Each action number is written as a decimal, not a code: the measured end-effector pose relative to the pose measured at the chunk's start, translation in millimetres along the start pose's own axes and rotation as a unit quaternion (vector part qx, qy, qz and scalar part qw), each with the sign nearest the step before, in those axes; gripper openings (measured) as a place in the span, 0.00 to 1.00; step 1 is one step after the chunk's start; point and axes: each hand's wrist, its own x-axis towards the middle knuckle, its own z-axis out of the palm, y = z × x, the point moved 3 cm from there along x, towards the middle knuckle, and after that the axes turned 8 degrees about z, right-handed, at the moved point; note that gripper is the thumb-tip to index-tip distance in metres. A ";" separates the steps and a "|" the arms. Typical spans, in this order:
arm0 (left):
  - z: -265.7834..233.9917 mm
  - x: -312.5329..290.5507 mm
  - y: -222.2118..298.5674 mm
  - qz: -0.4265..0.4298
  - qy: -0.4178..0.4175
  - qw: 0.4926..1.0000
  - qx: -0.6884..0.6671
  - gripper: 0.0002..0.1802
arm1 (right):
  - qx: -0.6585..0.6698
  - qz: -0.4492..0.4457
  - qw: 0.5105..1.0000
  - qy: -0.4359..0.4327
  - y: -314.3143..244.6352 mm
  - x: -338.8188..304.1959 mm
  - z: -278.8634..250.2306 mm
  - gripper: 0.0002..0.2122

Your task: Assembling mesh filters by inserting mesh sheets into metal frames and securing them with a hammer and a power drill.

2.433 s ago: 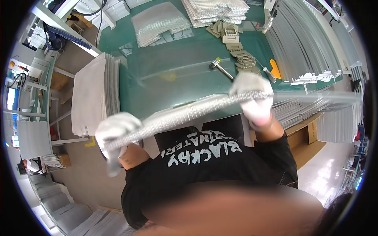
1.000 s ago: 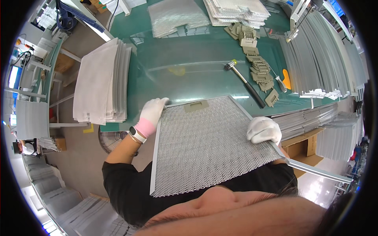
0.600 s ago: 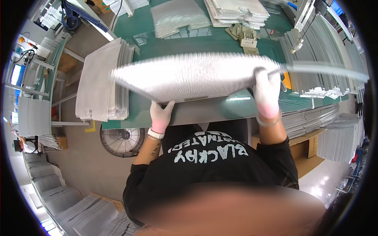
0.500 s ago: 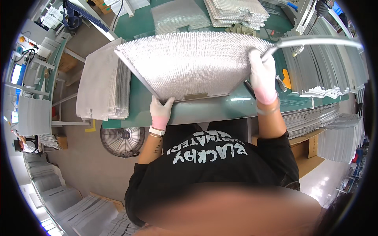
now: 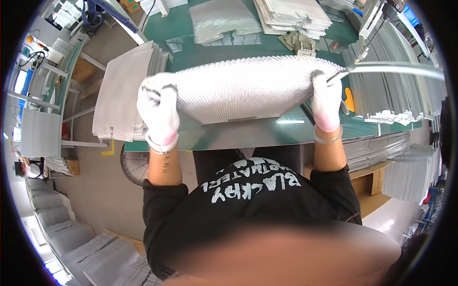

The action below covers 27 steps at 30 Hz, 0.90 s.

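A silvery pleated mesh panel (image 5: pixel 243 88) is held up tilted above the green table (image 5: pixel 224 133), its fine ridges facing me. My left hand (image 5: pixel 161 109), in a white glove, is closed round the panel's left end. The gloved right hand (image 5: pixel 327 102) grips its right end. From beside the right fingers a long pale grey strip (image 5: pixel 391 68) runs off to the right; whether that hand pinches the strip too, I cannot tell. The panel's left and right edges are partly hidden by the gloves.
Stacked mesh sheets (image 5: pixel 121 93) stand on the left, overhanging the table. Further stacks (image 5: pixel 293 14) and clear-looking sheets (image 5: pixel 224 21) lie at the back, near small beige parts (image 5: pixel 298 43). Long grey strips (image 5: pixel 386 81) and an orange-handled tool (image 5: pixel 349 99) are at right. A floor fan (image 5: pixel 133 164) stands below.
My left hand has moved up from the panel's lower left corner to its left end. The panel has come down slightly and levelled. The right hand keeps its hold, a little lower.
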 end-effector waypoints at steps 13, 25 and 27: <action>1.0 -1.7 -15.0 0.015 0.091 0.994 -0.064 0.08 | 0.144 -0.232 0.959 0.074 -43.7 -13.2 4.1 0.51; 2.2 -1.9 -27.6 -0.024 0.082 0.989 -0.117 0.10 | -0.260 -0.470 0.840 -0.075 -104.1 23.1 -34.8 0.28; 0.8 -1.7 -28.7 -0.020 0.068 0.989 -0.132 0.10 | -0.300 -0.462 0.822 -0.148 -109.7 28.2 -43.8 0.26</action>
